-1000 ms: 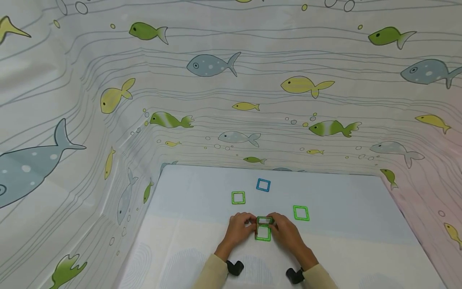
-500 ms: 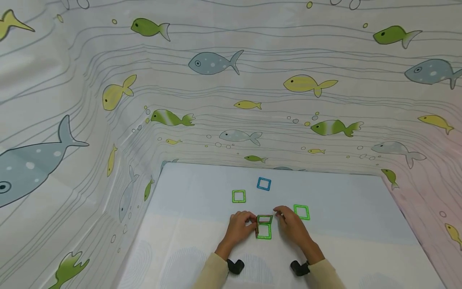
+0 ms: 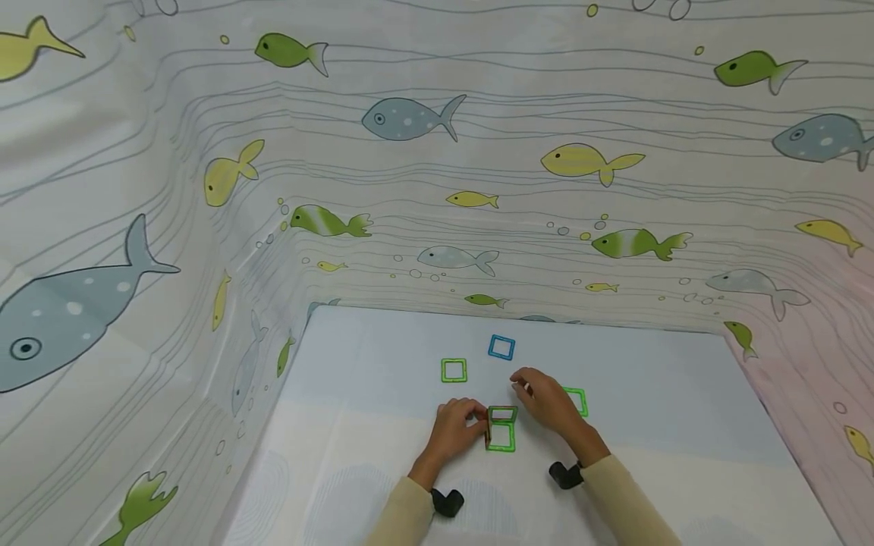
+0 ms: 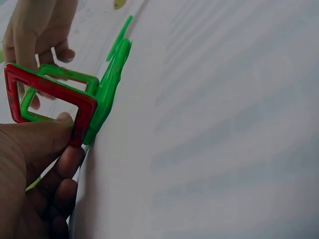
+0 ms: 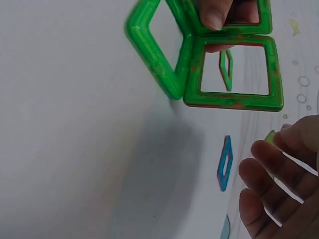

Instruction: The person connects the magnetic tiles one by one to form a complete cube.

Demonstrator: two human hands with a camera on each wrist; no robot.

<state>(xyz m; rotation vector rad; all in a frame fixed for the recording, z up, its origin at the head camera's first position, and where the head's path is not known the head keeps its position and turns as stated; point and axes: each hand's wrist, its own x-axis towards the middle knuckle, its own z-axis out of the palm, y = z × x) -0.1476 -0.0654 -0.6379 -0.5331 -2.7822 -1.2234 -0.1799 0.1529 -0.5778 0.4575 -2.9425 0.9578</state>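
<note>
Three square magnetic tiles are joined near the table's middle. One green tile (image 5: 157,62) lies flat on the table. At its far edge stands another green tile (image 5: 234,101), and a red tile (image 4: 55,89) stands along the left side. My left hand (image 3: 453,431) pinches the red tile between thumb and fingers, the thumb on its lower bar. My right hand (image 3: 549,400) hovers beyond the joined tiles to the right, fingers loosely bent and nothing in them, apart from every tile in the right wrist view.
On the white table (image 3: 369,349) lie a blue square tile (image 3: 503,337) at the back and a green one (image 3: 454,360) left of it. Another green tile (image 3: 583,402) is partly covered by my right hand. A fish-patterned sheet (image 3: 410,174) surrounds the table.
My right hand has let go of the standing green tile, drawn off to the right, then moved farther forward toward the back of the table. My left hand keeps its place on the red tile.
</note>
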